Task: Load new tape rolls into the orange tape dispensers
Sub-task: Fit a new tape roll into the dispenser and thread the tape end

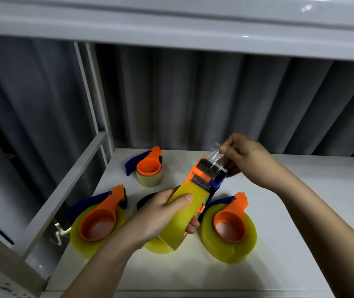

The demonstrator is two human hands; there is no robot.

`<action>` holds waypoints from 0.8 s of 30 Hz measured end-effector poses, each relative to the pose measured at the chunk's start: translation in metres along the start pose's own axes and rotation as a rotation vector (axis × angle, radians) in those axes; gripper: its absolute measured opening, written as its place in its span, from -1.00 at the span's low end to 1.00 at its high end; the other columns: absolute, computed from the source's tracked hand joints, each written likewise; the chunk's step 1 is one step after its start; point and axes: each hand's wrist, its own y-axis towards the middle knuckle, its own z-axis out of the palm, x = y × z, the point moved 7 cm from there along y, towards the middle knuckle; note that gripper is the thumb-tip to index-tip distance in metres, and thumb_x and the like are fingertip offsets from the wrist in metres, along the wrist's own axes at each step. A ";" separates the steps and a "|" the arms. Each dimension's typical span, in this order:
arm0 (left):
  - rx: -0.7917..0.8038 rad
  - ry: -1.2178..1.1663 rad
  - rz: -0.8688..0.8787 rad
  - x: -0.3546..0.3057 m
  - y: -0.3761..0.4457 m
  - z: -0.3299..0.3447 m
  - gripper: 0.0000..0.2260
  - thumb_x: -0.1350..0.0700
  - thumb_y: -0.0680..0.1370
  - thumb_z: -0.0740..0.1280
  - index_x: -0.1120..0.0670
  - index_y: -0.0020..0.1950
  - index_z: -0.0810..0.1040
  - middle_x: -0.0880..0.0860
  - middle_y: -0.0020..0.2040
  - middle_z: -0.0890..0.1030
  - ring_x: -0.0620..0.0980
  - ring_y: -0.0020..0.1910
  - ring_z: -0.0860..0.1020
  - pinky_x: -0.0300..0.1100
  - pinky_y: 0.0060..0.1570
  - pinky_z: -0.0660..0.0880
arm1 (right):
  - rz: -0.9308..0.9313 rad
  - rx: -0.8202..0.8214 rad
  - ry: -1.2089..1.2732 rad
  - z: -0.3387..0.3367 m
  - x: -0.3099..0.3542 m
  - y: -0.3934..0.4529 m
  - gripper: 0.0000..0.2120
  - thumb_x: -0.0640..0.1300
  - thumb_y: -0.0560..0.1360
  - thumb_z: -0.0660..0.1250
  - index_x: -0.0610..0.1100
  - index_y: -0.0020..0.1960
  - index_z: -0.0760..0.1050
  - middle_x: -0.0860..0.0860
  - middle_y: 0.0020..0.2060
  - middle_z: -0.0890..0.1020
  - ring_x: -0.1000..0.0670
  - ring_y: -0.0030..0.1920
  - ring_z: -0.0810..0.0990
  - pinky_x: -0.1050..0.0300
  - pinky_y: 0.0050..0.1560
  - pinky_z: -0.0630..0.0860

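Item: orange tape dispenser with yellow tape roll, held above the white shelf, long axis running from near-left to far-right. Left hand gripped the roll at the near end. Right hand, nearer the cutter end, pinched the clear tape end drawn over the blade. Three other loaded dispensers lay on the shelf, just beside.
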 end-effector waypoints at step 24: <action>-0.169 0.012 -0.024 0.000 0.006 0.005 -0.71 0.03 0.61 0.20 0.23 -0.06 0.57 0.17 -0.36 0.65 0.03 -0.43 0.61 0.06 -0.12 0.56 | 0.054 0.108 0.350 -0.001 -0.018 -0.004 -0.89 -0.20 0.62 0.14 -0.20 -0.07 0.35 -0.13 -0.27 0.62 0.04 -0.38 0.65 0.23 -0.32 0.62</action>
